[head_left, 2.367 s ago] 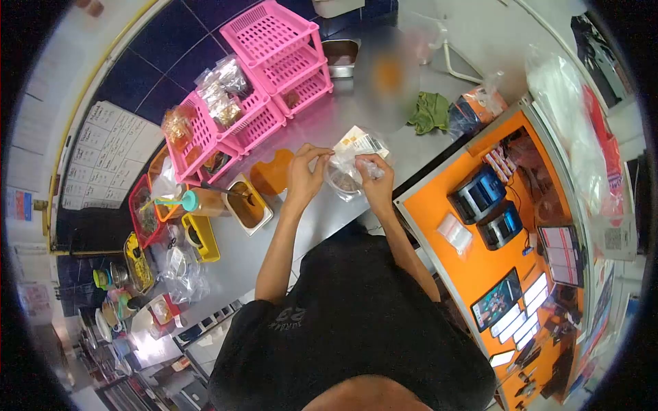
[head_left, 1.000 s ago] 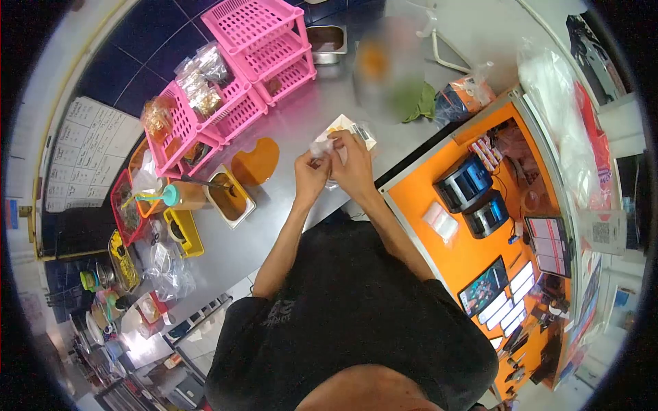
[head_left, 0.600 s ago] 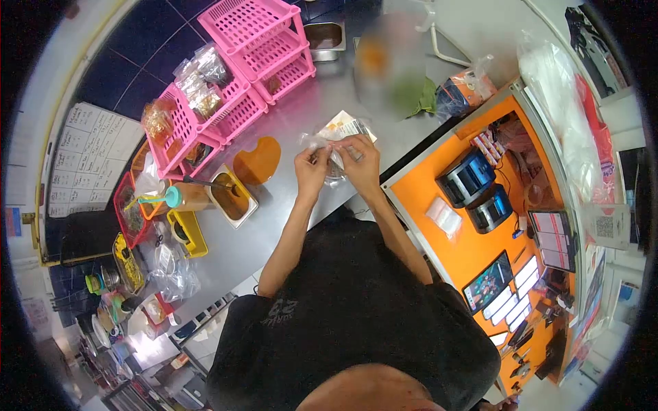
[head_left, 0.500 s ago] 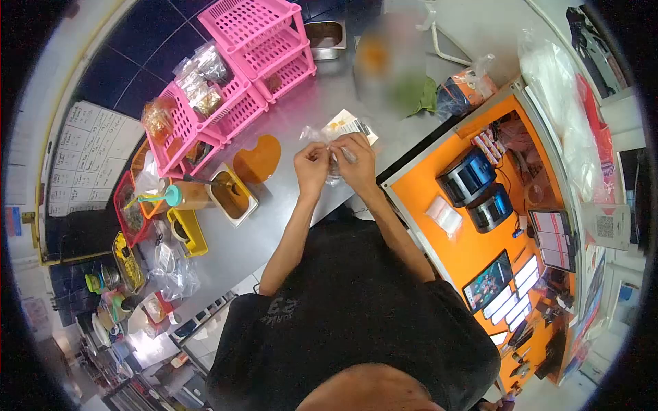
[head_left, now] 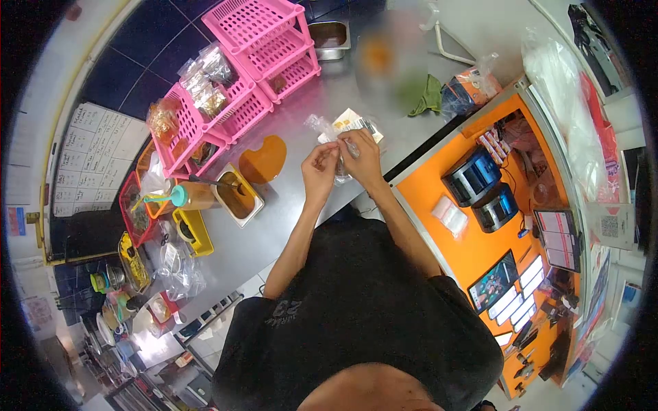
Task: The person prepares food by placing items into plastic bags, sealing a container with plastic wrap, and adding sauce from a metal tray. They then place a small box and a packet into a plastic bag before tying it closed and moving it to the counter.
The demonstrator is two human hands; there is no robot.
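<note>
Over the steel counter [head_left: 291,198], both hands meet at a clear plastic bag [head_left: 319,126]. My left hand [head_left: 319,171] has its fingers curled at the bag's near part, the fingertips close together. Beside it, my right hand [head_left: 361,159] pinches the plastic between thumb and fingers. A printed card [head_left: 349,120] lies just beyond the fingers, partly covered by the bag and the right hand. What the bag contains is too small to make out.
Left of the hands are an orange-brown puddle [head_left: 263,159], a steel tub of sauce [head_left: 240,195], a squeeze bottle [head_left: 195,196] and pink stacked baskets [head_left: 253,103]. At the right, an orange desk [head_left: 439,240] holds two dark rounded devices and several screens.
The view has shifted slightly. The fingers of my left hand have moved a little apart from my right hand, and more of the bag's end shows beyond them.
</note>
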